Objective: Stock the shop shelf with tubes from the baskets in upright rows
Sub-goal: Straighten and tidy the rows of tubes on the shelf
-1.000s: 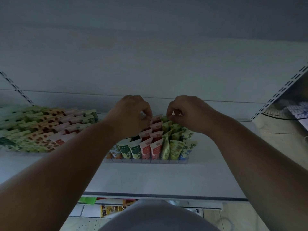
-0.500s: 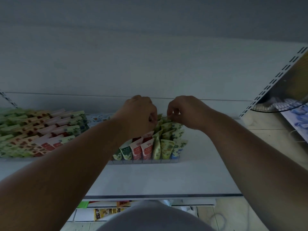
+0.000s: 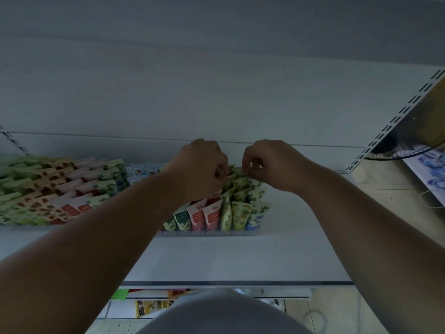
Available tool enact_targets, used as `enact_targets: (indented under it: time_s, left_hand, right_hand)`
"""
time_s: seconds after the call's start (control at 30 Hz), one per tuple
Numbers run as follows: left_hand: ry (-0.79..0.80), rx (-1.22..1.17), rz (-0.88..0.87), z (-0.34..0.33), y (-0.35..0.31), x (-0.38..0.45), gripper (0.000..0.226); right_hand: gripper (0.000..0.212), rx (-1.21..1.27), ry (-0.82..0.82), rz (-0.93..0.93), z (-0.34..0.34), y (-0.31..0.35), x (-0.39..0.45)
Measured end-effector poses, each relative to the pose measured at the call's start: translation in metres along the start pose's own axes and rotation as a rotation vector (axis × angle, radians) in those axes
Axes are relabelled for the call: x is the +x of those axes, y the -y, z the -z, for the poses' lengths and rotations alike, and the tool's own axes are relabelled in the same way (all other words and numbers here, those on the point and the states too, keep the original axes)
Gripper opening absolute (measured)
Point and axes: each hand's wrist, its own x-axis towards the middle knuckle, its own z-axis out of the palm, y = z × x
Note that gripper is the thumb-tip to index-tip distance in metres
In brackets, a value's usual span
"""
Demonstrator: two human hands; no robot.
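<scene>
While both arms reach over the white shelf [image 3: 216, 256], the hands work at the far end of a block of upright tubes [image 3: 224, 210] standing in a clear divider tray [image 3: 209, 233] near the shelf's middle. Left hand [image 3: 199, 169] is curled, fingertips closed on the top edge of a tube in the red rows; the exact tube is hidden behind the knuckles. Right hand [image 3: 267, 165] is curled too, thumb and forefinger pinching the crimped top of a green-patterned tube [image 3: 238, 171] at the far end of the green rows. Both hands sit just above the tubes, close beside each other but apart. A second, larger block of tubes [image 3: 55, 189] leans in rows at the left of the shelf, well apart from both hands. Below the near shelf edge, packaged goods [image 3: 149, 307] show on a lower level.
</scene>
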Motion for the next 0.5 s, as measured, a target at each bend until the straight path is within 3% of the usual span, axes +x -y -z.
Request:
enact_targets:
  time_s: [0.27, 0.5]
  left_hand:
    - [-0.009, 0.021, -0.071, -0.002, 0.000, 0.004, 0.008]
    - [-0.008, 0.000, -0.034, 0.001, -0.001, 0.000, 0.013]
  right_hand:
    - [0.008, -0.006, 0.031, 0.032, -0.002, 0.012, 0.000]
    - [0.007, 0.012, 0.026, 0.026, -0.005, 0.012, -0.003]
